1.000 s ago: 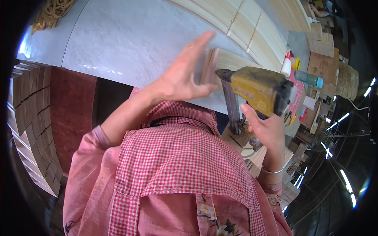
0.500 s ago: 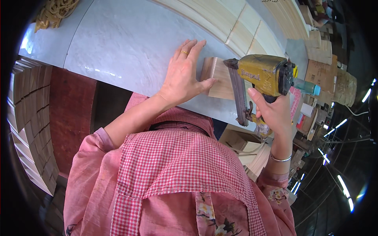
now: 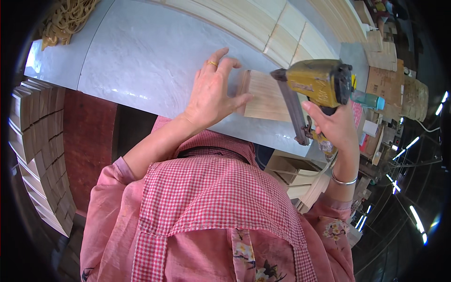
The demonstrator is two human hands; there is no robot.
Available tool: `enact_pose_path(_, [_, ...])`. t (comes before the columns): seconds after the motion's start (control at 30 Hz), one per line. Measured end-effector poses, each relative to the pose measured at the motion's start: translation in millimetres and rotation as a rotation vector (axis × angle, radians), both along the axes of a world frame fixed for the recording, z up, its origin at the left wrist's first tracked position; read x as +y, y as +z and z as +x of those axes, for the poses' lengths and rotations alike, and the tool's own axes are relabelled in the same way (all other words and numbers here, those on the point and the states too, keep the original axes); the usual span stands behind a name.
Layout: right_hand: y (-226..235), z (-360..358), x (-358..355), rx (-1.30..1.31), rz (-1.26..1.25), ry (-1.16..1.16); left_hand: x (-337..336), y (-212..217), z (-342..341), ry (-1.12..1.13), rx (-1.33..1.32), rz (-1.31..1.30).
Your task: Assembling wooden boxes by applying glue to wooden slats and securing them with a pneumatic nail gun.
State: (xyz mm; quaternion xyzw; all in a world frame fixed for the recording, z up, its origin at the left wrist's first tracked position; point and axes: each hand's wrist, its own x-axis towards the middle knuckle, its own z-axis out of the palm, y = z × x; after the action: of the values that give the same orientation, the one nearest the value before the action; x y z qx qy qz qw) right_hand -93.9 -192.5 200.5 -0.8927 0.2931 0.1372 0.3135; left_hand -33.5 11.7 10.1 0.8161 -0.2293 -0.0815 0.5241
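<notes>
My left hand (image 3: 213, 91) lies flat on the pale grey bench top (image 3: 141, 51), fingers spread, its fingertips and thumb pressed against the left edge of a small light wood panel (image 3: 268, 96). My right hand (image 3: 331, 124) grips the handle of a yellow nail gun (image 3: 317, 84), held just over the panel's right end with its dark magazine slanting down toward me. A ring shows on my left hand and a bangle on my right wrist.
Long pale wood boards (image 3: 263, 23) lie across the far side of the bench. A heap of tan bands (image 3: 66, 19) sits at the far left corner. Stacked wood pieces (image 3: 37, 150) stand at my left. Cardboard boxes (image 3: 390, 80) and open wooden boxes (image 3: 293, 171) crowd the right.
My left hand came down from the air onto the bench and against the panel. The nail gun swung from upright in front of me to over the panel's right end.
</notes>
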Motion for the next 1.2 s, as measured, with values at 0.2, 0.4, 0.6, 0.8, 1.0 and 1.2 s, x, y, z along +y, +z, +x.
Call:
enact_pose_path(0.2, [-1.4,-34.8,-44.9,-0.086,-0.011,-0.113,-31.4,27.2,-1.7,-0.345,-0.359,0.094])
enact_pose_path(0.4, [-4.3,-48.1,-54.9,-0.094,0.020,-0.186,-91.8,35.1,-15.1,-0.549,-0.485,0.405])
enact_pose_path(0.6, [-2.7,-49.7,-55.9,-0.022,0.021,-0.216,-97.1,28.3,-9.3,-0.527,-0.480,0.350])
enact_pose_path(0.8, [-5.7,-49.3,-59.4,-0.041,0.031,-0.211,-98.1,34.9,-4.5,-0.540,-0.437,0.355])
enact_pose_path(1.0, [-8.5,-49.9,-58.7,-0.064,0.061,-0.240,-97.6,35.7,-4.5,-0.551,-0.426,0.357])
enact_pose_path(1.2, [-16.0,-58.5,-56.1,-0.049,0.013,-0.286,-97.9,33.1,-4.5,-0.551,-0.425,0.353])
